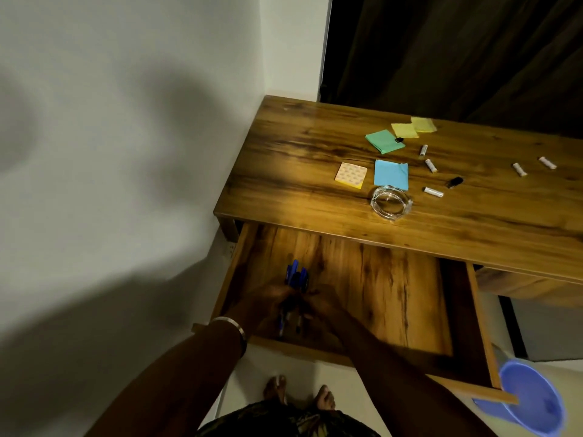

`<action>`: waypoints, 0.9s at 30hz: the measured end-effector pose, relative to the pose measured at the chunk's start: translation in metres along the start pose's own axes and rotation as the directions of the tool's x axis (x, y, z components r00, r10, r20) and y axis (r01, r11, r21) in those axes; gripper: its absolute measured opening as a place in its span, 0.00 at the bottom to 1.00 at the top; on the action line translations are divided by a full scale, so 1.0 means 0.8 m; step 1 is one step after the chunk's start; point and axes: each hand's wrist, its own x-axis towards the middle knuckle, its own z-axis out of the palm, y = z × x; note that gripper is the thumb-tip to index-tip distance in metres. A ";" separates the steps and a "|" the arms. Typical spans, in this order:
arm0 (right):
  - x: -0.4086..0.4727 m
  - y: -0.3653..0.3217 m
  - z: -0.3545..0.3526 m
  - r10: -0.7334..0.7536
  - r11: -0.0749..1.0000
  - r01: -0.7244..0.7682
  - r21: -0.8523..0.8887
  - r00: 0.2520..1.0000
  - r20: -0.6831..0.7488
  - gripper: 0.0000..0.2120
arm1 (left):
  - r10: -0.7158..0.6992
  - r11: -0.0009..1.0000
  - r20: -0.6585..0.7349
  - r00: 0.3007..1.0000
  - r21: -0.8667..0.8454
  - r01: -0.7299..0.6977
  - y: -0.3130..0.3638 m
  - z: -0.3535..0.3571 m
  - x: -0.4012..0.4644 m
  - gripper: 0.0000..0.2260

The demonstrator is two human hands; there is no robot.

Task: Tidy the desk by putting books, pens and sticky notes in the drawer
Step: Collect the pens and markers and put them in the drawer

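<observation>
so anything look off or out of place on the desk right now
Nothing spilled or broken. The sticky notes lie scattered at odd angles on the desk, and small white caps are strewn loose to their right, near a glass ashtray. Both hands hold pens in the open drawer.

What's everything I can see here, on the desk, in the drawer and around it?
Wooden desk: one, brown, by the white wall.
Open wooden drawer: one, brown, pulled out below the desktop.
Sticky note pads: five; green, two yellow, blue, pale pink-topped; on the desktop.
Clear glass ashtray: one, near the desk's front edge.
Small white cylinders: five, on the desktop.
Blue pens: a bunch, in the drawer.
Blue plastic bucket: one, on the floor.
Left hand, right hand: both on the pens, blurred.
</observation>
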 end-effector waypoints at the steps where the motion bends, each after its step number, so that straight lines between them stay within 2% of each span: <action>1: 0.007 0.007 0.002 -0.009 0.999 0.008 -0.036 1.000 -0.009 0.09 | -0.001 1.000 -0.030 1.000 0.022 0.002 0.000 0.001 0.003 0.12; 4: -0.003 0.011 0.006 -0.041 0.990 0.033 -0.140 0.997 -0.059 0.12 | -0.006 0.998 -0.111 0.994 0.060 0.012 -0.002 0.003 0.009 0.14; 8: 0.001 0.018 0.010 -0.037 0.979 0.017 -0.202 0.995 -0.092 0.09 | 0.033 0.995 -0.213 0.977 0.103 -0.012 -0.005 0.011 0.015 0.14; 12: 0.003 0.023 0.016 -0.031 0.970 0.004 -0.245 0.994 -0.105 0.08 | 0.084 0.991 -0.236 0.968 0.125 -0.055 -0.007 0.014 0.014 0.14; 14: 0.000 0.023 0.017 -0.042 0.962 0.009 -0.273 0.992 -0.117 0.14 | 0.082 0.991 -0.243 0.967 0.124 -0.053 -0.005 0.012 0.014 0.13; 15: 0.000 0.023 0.018 -0.037 0.963 0.002 -0.271 0.991 -0.127 0.14 | 0.077 0.991 -0.243 0.967 0.122 -0.049 -0.004 0.011 0.014 0.13; 17: 0.007 0.028 0.020 -0.008 0.967 -0.027 -0.253 0.990 -0.138 0.10 | 0.081 0.989 -0.241 0.967 0.139 -0.048 -0.005 0.009 0.018 0.14; 20: 0.012 0.028 0.024 -0.006 0.971 -0.030 -0.236 0.989 -0.148 0.14 | 0.100 0.986 -0.237 0.966 0.155 -0.064 -0.004 0.009 0.018 0.17; 23: 0.016 0.029 0.028 0.017 0.971 -0.053 -0.234 0.988 -0.154 0.14 | 0.091 0.989 -0.268 0.959 0.138 -0.055 -0.002 0.009 0.021 0.20; 27: 0.021 0.031 0.029 0.032 0.969 -0.073 -0.237 0.984 -0.174 0.14 | 0.068 0.980 -0.301 0.951 0.199 -0.007 0.004 0.004 0.031 0.14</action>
